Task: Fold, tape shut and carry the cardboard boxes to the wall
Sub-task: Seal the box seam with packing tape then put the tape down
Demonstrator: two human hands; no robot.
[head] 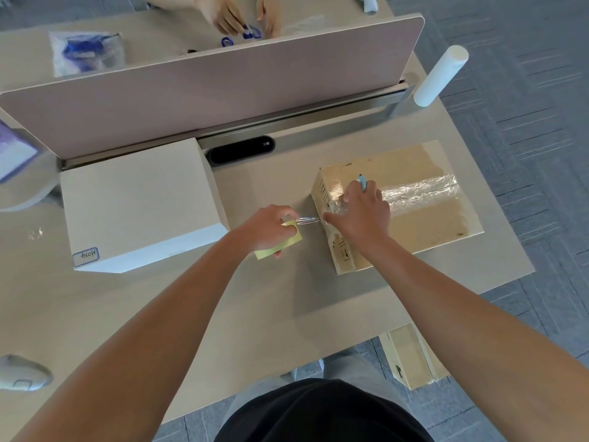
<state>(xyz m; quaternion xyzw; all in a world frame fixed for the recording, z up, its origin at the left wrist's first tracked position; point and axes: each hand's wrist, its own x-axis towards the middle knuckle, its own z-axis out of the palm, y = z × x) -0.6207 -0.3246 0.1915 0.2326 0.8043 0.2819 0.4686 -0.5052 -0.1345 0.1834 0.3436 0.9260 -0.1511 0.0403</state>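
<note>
Here, left hand (271, 226) curled around the yellow tape roll (280, 242) — right hand (363, 212) gripping a blue cutter (362, 182) atop the cardboard box (424, 218).

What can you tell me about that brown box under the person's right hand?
The cardboard box is closed and lies flat on the desk, near its right edge. It looks like plain brown cardboard with small black printed marks on its left side. A wrinkled strip of clear tape runs across the top. The right hand rests on its left end, holding a blue-tipped tool.

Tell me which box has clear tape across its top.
The brown cardboard box under the right hand; the white box on the left is bare.
</note>
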